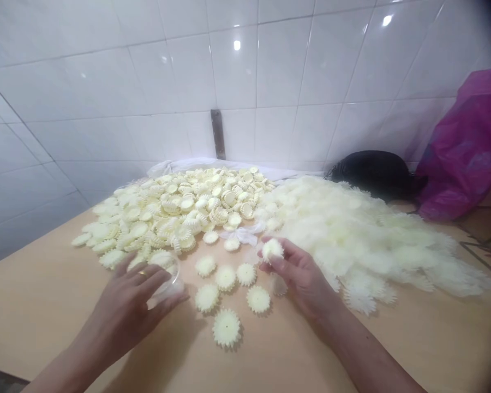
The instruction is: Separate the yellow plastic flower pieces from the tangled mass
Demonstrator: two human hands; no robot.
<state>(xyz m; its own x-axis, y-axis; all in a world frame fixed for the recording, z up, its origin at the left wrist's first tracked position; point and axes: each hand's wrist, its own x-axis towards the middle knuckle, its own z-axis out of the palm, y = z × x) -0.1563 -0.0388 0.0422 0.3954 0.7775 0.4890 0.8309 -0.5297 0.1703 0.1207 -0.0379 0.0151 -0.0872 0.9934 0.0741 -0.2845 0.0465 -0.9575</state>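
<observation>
My right hand pinches a small pale-yellow disc with a toothed edge between thumb and fingers, held above the table. At the left, my left hand curls its fingers and thumb around a clear round plastic piece that looks like a small cup; its full shape is partly hidden. A ring sits on one finger. Between the hands several flat toothed discs lie on the table, the nearest being a larger disc. Just beyond my left hand rises a heap of cupped, pale-yellow toothed pieces.
A spread pile of thin, whitish toothed sheets covers the right of the wooden table. Behind it are a black bundle and a magenta plastic bag. White cloth or plastic lies along the tiled wall, which holds a dark metal bracket.
</observation>
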